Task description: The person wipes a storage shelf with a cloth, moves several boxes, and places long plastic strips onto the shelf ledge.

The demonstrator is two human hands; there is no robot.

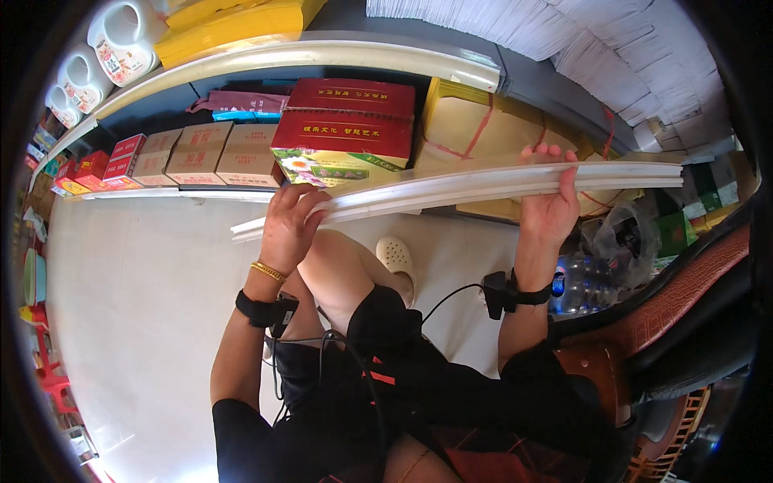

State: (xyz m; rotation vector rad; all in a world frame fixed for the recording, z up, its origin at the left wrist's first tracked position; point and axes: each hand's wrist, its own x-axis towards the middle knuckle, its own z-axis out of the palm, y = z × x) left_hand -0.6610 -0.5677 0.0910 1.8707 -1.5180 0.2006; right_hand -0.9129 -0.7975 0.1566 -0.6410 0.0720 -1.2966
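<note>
A long white plastic shelf-edge strip [443, 190] with grooves along its length spans the view, raised in front of the lower shelf. My left hand [291, 221] grips it close to its left end, fingers curled over the top. Nearer the other end, my right hand [551, 193] has its palm turned up, with the thumb in front and the fingertips showing above the upper edge. A length of strip sticks out beyond the right hand. Both wrists wear black straps with small devices and cables.
Behind the strip, the lower shelf holds brown cartons [198, 153] and a red box [346, 121]. White jugs [122, 42] and stacked white paper [628, 56] stand above. A brown chair [684, 294] and clear plastic bottles [584, 286] are at the right. Pale floor [145, 322] lies left.
</note>
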